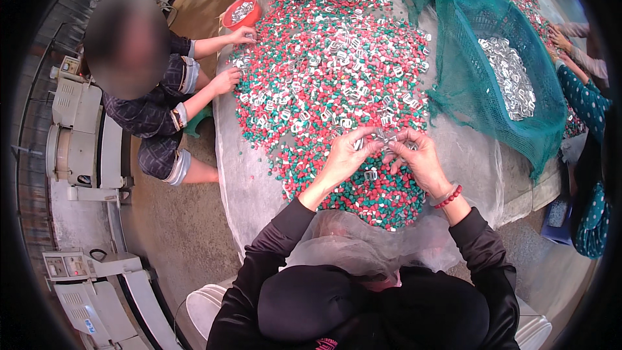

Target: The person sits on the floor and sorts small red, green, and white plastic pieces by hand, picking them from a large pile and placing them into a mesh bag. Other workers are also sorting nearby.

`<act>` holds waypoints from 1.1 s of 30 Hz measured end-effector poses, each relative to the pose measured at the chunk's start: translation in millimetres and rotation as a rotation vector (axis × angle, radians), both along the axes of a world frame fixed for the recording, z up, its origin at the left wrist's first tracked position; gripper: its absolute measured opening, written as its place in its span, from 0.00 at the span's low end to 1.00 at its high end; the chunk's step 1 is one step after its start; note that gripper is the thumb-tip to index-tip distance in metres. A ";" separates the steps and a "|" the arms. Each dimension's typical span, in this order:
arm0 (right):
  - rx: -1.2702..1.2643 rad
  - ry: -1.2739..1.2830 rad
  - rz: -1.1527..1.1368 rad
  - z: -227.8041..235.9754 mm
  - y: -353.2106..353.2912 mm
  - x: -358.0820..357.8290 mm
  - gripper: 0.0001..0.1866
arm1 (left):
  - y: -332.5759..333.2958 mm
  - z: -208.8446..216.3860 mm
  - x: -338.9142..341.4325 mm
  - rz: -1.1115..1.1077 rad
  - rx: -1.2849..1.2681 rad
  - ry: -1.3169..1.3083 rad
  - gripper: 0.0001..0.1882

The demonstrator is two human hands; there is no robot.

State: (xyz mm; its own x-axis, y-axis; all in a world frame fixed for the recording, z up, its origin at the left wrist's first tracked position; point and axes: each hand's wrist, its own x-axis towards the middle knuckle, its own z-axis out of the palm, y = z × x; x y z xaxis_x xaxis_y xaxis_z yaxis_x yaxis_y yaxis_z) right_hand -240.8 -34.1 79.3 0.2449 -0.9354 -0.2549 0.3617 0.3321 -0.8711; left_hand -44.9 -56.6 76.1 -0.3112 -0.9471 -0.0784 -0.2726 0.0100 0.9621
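Note:
Over the near part of a wide heap of red, green and white pellets (pixel 382 210), my two hands meet. My left hand (pixel 350 154) has its thumb and fingers closed on small silvery metal buckles (pixel 387 137). Opposite it, my right hand (pixel 420 161) pinches at the same buckles, its fingertips almost touching the left ones. How many pieces each hand holds is too small to tell. Many flat frame-shaped buckles lie mixed among the pellets, one loose buckle (pixel 370 174) just below my hands.
A translucent sheet (pixel 249 185) lies under the heap. At right stands a teal basket (pixel 551 100) with metal buckles and green netting (pixel 447 45). A red scoop (pixel 253 13) holds buckles at far left. Co-workers' hands (pixel 227 81) reach in from left, far side and right.

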 end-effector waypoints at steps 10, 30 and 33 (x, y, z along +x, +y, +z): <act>0.409 -0.414 -0.046 -8.7 -3.6 -0.3 0.08 | 4.8 6.1 -6.3 -0.018 -0.735 -0.271 0.09; 0.029 0.130 -0.003 11.6 -10.4 -11.9 0.10 | 1.8 23.1 -7.5 -0.301 -0.396 -0.506 0.21; 0.139 -0.031 0.001 6.4 -11.1 -16.5 0.08 | 3.0 20.9 -4.3 -0.222 -0.515 -0.469 0.17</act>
